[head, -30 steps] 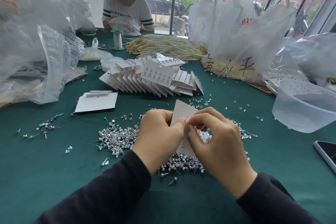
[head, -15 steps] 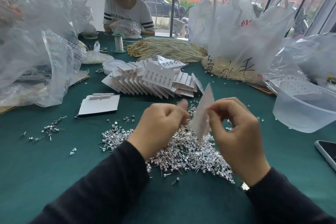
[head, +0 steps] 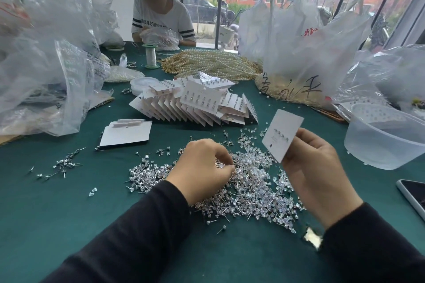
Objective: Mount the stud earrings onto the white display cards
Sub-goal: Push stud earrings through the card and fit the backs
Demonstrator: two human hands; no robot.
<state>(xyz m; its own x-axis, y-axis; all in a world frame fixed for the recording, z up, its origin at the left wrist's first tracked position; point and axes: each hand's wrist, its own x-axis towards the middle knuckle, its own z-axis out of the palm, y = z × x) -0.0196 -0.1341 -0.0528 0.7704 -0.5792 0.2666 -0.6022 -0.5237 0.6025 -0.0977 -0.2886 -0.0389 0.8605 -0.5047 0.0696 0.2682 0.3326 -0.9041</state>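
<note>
- Green cloth covers the worktop (head: 69, 202) under your hands.
- Your right grip (head: 315, 174) pinches a white display card (head: 281, 135) by its lower corner, tilted and raised, a faint row of studs on its face.
- Your left grip (head: 202, 167) curls fingertips-down into the stud earrings (head: 253, 188), heaped beneath and between both grips; whether it has one pinched, I cannot tell.
- Beyond both grips leans a fanned stack of filled cards (head: 195, 103).
- Blank cards (head: 126, 133) lie beyond your left grip.
- Near the right grip's outer side sits a plastic tub (head: 386, 140).
</note>
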